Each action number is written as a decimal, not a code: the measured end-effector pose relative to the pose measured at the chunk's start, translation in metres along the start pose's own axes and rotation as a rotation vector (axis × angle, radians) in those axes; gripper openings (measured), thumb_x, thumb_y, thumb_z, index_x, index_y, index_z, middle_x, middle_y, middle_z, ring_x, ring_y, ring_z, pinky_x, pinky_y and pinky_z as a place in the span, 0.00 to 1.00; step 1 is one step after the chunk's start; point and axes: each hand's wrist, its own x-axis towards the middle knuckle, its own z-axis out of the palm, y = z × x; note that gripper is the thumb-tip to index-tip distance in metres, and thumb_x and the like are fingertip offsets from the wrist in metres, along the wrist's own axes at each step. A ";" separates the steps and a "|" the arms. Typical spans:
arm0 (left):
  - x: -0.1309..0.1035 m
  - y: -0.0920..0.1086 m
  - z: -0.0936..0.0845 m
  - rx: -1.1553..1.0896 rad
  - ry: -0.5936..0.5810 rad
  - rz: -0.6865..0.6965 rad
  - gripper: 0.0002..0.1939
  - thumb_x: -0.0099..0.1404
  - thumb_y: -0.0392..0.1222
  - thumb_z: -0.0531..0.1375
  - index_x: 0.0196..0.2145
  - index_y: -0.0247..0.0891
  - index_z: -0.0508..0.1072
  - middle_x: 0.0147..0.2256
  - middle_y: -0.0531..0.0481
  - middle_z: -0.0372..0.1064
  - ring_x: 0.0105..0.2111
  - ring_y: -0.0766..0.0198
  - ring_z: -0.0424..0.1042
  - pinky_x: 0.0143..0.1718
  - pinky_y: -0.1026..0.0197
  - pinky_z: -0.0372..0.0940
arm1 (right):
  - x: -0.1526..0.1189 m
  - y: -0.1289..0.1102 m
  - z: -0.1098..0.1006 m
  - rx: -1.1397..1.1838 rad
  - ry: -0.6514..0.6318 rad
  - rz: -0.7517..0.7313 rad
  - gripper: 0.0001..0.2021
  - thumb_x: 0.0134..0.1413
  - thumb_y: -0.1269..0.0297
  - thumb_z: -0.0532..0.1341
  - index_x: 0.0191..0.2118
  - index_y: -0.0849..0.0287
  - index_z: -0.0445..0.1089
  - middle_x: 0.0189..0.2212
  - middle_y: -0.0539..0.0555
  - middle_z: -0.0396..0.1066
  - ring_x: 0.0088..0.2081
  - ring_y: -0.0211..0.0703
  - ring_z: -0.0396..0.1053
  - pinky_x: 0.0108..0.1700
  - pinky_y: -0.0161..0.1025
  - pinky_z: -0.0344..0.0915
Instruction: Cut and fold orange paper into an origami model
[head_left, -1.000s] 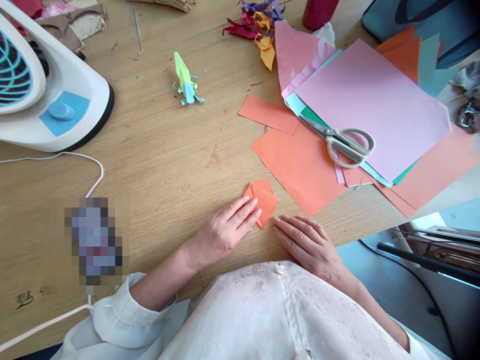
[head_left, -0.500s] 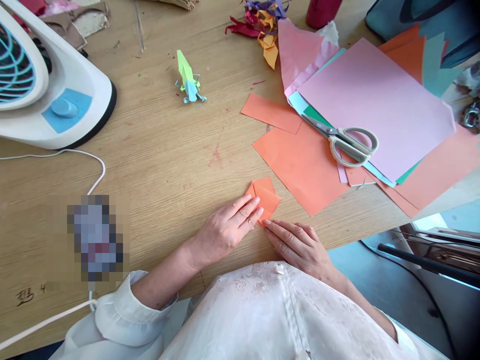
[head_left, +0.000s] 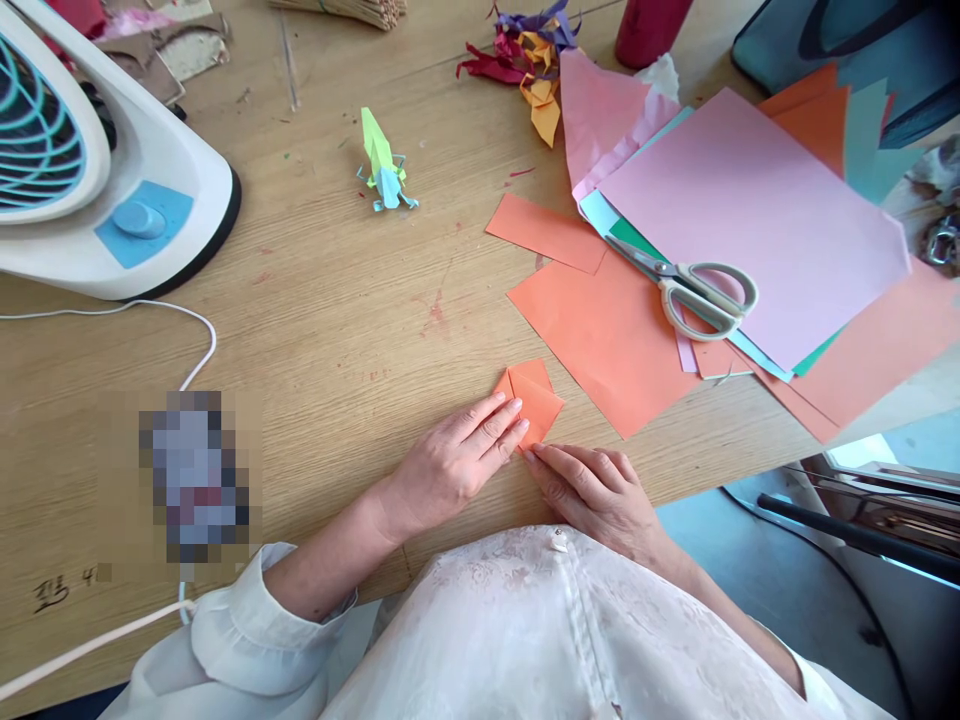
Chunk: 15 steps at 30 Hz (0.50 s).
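Paper [head_left: 543, 406], orange, folded into a small angular packet, lies on the table [head_left: 315, 300] just below the frame's centre. From my remote view, the right hand [head_left: 596, 492] has moved in from beside it to its lower tip, so both hands now attend, I judge, to one fold. The left hand [head_left: 454, 460] lays its fingers flat across it, slightly parted, clamped on nothing; whether the right pinches, I cannot tell. Materials: crisp matte creases; streaked wood grain; at right, pale-handled scissors [head_left: 736, 318] with looped grips on flat pastel sheets [head_left: 765, 210].
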 end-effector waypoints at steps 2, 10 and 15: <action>0.000 0.000 -0.001 0.003 0.001 -0.003 0.21 0.70 0.31 0.56 0.60 0.32 0.66 0.61 0.39 0.65 0.63 0.51 0.62 0.60 0.50 0.66 | 0.003 0.000 -0.003 -0.035 0.012 -0.018 0.20 0.66 0.72 0.54 0.60 0.62 0.67 0.57 0.59 0.71 0.53 0.49 0.66 0.47 0.46 0.61; 0.003 -0.003 -0.005 0.028 -0.002 0.018 0.21 0.72 0.36 0.55 0.60 0.29 0.65 0.61 0.37 0.64 0.64 0.50 0.61 0.62 0.48 0.64 | 0.011 0.000 -0.009 -0.081 0.033 -0.052 0.18 0.68 0.73 0.50 0.57 0.61 0.70 0.58 0.56 0.71 0.54 0.46 0.66 0.46 0.47 0.59; 0.003 -0.011 -0.006 0.068 0.068 -0.043 0.22 0.73 0.38 0.55 0.61 0.25 0.63 0.61 0.34 0.64 0.63 0.48 0.62 0.60 0.49 0.65 | 0.009 0.001 -0.006 -0.055 0.033 -0.067 0.17 0.67 0.71 0.53 0.56 0.59 0.71 0.59 0.57 0.70 0.55 0.49 0.66 0.47 0.47 0.59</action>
